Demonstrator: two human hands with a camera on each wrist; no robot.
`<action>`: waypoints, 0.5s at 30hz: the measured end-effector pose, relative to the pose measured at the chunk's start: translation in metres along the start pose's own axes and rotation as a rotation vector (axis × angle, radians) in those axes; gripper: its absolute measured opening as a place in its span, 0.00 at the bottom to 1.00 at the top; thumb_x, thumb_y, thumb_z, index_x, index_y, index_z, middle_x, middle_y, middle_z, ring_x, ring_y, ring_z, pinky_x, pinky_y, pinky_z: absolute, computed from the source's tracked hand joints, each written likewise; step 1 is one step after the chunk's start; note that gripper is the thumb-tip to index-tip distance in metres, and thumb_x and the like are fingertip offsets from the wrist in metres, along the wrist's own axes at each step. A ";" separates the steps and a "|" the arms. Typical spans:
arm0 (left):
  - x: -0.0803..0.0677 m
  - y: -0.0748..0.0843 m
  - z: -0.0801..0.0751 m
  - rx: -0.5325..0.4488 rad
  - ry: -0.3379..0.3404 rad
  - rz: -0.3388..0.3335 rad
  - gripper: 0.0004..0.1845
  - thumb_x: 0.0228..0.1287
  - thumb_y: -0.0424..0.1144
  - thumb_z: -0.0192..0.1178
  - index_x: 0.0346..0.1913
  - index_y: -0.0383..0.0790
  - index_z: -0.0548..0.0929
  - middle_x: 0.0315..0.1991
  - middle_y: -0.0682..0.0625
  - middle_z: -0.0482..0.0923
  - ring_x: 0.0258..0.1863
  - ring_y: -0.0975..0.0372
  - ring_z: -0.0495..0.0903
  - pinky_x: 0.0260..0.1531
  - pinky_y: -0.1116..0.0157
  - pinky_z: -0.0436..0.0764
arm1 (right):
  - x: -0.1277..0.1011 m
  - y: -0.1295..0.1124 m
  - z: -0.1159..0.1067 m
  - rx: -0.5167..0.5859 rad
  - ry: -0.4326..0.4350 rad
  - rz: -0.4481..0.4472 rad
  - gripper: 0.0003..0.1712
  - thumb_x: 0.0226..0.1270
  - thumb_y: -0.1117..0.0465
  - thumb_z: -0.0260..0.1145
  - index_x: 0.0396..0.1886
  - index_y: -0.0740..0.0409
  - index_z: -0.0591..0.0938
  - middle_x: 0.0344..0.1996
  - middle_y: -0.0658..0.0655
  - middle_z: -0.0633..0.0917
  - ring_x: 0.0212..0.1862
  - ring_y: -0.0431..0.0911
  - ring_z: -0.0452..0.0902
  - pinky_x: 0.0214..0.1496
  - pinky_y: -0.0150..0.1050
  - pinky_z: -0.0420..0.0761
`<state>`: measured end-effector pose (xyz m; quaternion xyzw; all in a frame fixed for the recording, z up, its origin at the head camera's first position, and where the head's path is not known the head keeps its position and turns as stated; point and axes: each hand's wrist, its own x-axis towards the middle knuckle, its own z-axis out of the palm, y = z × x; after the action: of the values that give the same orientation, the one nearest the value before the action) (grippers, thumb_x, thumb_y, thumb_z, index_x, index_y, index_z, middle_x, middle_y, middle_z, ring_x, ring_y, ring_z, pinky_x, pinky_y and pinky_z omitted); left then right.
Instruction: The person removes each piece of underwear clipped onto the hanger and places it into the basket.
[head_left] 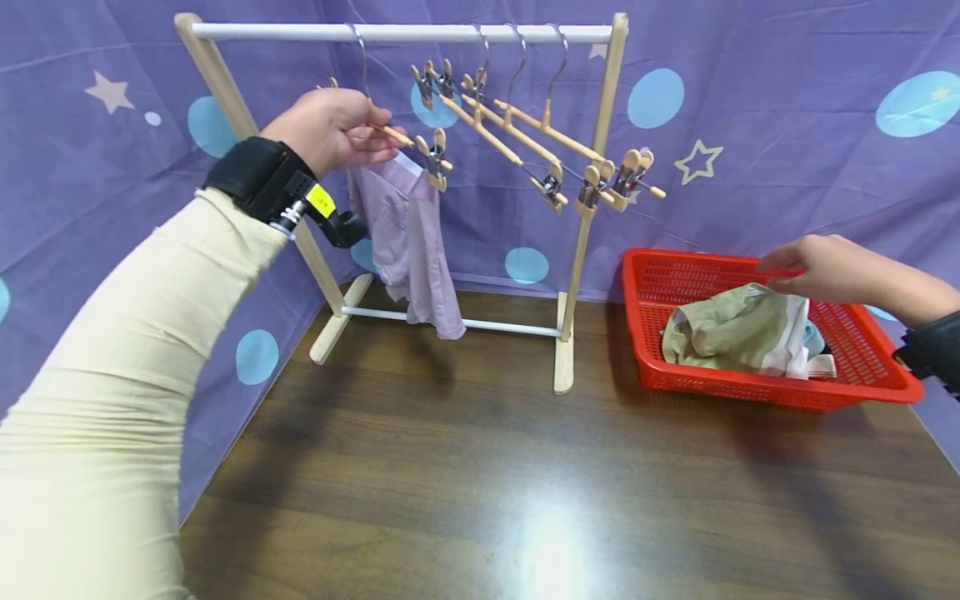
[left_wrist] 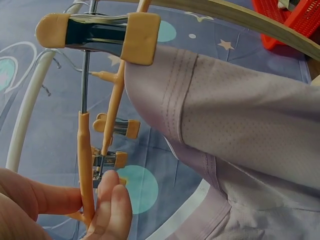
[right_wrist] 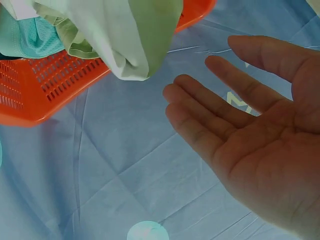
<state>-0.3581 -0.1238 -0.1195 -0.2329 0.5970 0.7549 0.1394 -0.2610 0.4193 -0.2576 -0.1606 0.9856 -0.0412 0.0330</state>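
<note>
My left hand (head_left: 378,143) pinches the wooden bar of a clip hanger (head_left: 420,146) that hangs on the rack's white rail (head_left: 405,32). In the left wrist view the thumb and fingers (left_wrist: 107,200) close round that bar (left_wrist: 84,150). A hanger clip (left_wrist: 97,32) grips a lilac garment (left_wrist: 240,115), which hangs down below the hanger (head_left: 411,242). My right hand (head_left: 776,271) hovers open over the red basket (head_left: 645,275), just above an olive garment (head_left: 731,329). In the right wrist view its palm and straight fingers (right_wrist: 200,85) hold nothing, beside the olive garment (right_wrist: 150,30).
Three more clip hangers (head_left: 525,133) hang on the rail to the right. The wooden rack (head_left: 581,250) stands at the back of a dark wood table (head_left: 480,467). A purple starred cloth (head_left: 787,150) covers the wall. White and teal clothes (right_wrist: 25,35) also lie in the basket.
</note>
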 end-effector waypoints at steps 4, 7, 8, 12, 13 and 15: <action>0.000 0.000 0.002 -0.024 0.011 0.000 0.03 0.76 0.32 0.55 0.41 0.41 0.77 0.22 0.39 0.82 0.29 0.57 0.87 0.50 0.67 0.88 | 0.000 -0.002 0.001 0.005 0.008 -0.016 0.17 0.64 0.69 0.69 0.51 0.74 0.83 0.47 0.75 0.86 0.49 0.66 0.84 0.50 0.62 0.85; 0.001 0.000 0.004 -0.043 0.030 0.019 0.03 0.76 0.31 0.56 0.42 0.42 0.77 0.23 0.39 0.82 0.32 0.58 0.88 0.51 0.67 0.87 | -0.001 -0.003 0.002 0.004 0.002 -0.020 0.18 0.64 0.69 0.69 0.52 0.74 0.83 0.49 0.76 0.85 0.51 0.68 0.83 0.52 0.63 0.84; 0.001 -0.001 0.004 -0.054 0.035 0.020 0.03 0.75 0.30 0.56 0.42 0.42 0.77 0.24 0.39 0.82 0.34 0.59 0.88 0.52 0.67 0.87 | -0.002 -0.003 0.003 0.002 0.001 -0.022 0.18 0.64 0.69 0.69 0.52 0.74 0.83 0.50 0.75 0.85 0.51 0.68 0.83 0.52 0.63 0.84; 0.001 -0.001 0.005 -0.108 0.032 0.012 0.07 0.74 0.28 0.56 0.45 0.44 0.78 0.28 0.41 0.83 0.49 0.63 0.87 0.55 0.68 0.85 | -0.005 -0.004 0.003 0.002 0.000 -0.030 0.16 0.64 0.69 0.70 0.51 0.71 0.84 0.49 0.74 0.86 0.49 0.66 0.84 0.51 0.61 0.85; 0.001 -0.001 0.004 -0.124 0.023 0.006 0.08 0.74 0.28 0.56 0.46 0.45 0.78 0.29 0.41 0.83 0.53 0.64 0.86 0.57 0.68 0.84 | -0.006 -0.005 0.003 0.002 0.001 -0.031 0.16 0.64 0.69 0.70 0.51 0.71 0.85 0.49 0.74 0.86 0.49 0.66 0.85 0.51 0.61 0.85; -0.001 -0.001 0.003 -0.154 0.003 0.005 0.15 0.74 0.27 0.55 0.53 0.51 0.77 0.31 0.43 0.83 0.59 0.65 0.83 0.60 0.68 0.82 | -0.007 -0.006 0.003 -0.006 0.009 -0.040 0.15 0.64 0.69 0.70 0.49 0.70 0.86 0.48 0.72 0.87 0.48 0.64 0.86 0.50 0.59 0.86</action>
<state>-0.3577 -0.1207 -0.1192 -0.2426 0.5379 0.7986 0.1183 -0.2526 0.4160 -0.2601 -0.1801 0.9825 -0.0397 0.0275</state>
